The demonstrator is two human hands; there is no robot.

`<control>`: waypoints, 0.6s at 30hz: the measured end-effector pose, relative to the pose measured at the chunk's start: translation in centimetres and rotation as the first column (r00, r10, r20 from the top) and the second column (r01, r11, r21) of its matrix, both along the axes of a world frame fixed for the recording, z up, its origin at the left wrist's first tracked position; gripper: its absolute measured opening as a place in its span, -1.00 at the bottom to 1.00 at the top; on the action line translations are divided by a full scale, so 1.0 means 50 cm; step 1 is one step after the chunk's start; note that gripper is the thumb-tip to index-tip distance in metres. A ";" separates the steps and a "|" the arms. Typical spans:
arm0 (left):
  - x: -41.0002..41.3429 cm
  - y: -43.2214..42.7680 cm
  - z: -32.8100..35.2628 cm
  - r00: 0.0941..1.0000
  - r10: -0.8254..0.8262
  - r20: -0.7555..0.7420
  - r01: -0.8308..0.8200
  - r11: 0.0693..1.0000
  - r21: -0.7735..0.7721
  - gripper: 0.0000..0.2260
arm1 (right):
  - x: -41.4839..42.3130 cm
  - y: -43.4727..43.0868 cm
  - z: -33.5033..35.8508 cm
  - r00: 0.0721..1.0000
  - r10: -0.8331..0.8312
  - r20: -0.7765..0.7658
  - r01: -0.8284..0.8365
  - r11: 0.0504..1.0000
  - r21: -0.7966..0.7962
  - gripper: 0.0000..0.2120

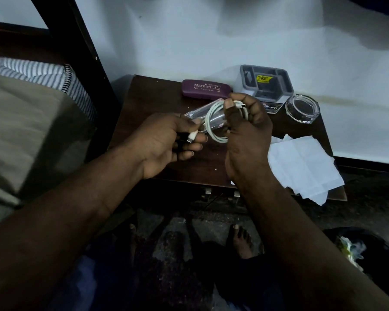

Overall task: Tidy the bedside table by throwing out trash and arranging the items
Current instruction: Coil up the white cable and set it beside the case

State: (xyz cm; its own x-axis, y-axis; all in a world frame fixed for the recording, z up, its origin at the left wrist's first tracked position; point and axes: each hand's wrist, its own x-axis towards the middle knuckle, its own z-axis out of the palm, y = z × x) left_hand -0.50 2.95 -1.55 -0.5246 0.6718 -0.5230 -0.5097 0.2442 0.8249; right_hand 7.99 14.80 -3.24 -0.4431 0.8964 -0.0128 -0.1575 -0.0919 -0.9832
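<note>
One white cable [208,118] is held in a loose coil above the middle of the bedside table [148,104], between both hands. Its loops are gripped by the curled fingers and thumb of the right hand [249,131], with one plug lying by that thumb. The other plug is pinched by the left hand [166,140], down and left of the coil, so the free length runs left to right. The grey organiser [266,80] stands just behind the right hand, the nearer one. Also counted: one purple spectacle case [206,89], one glass jar [302,108], one clear packet [197,112], one white tissue [301,167].
</note>
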 end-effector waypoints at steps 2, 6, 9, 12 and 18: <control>-0.003 0.000 0.000 0.996 -0.040 0.081 0.039 0.999 0.013 -0.88 | 0.001 0.000 -0.003 1.000 0.010 0.000 -0.010 1.000 -0.005 -0.91; -0.009 -0.005 0.002 0.972 -0.114 0.207 0.102 0.993 0.064 -0.95 | -0.001 0.002 -0.007 1.000 -0.012 0.027 0.011 0.999 0.040 -0.94; -0.002 -0.004 -0.003 0.976 -0.079 0.205 0.060 0.994 0.096 -0.91 | -0.002 0.000 -0.011 1.000 -0.005 0.019 0.005 0.999 0.033 -0.93; 0.006 0.001 -0.015 0.989 -0.005 0.147 -0.014 0.992 0.129 -0.84 | -0.003 -0.010 -0.013 1.000 0.004 0.022 -0.004 1.000 0.014 -0.94; 0.015 0.013 -0.028 0.997 0.069 0.028 -0.073 0.980 0.186 -0.81 | 0.003 -0.021 -0.001 0.997 0.063 -0.050 -0.070 0.985 -0.155 -0.92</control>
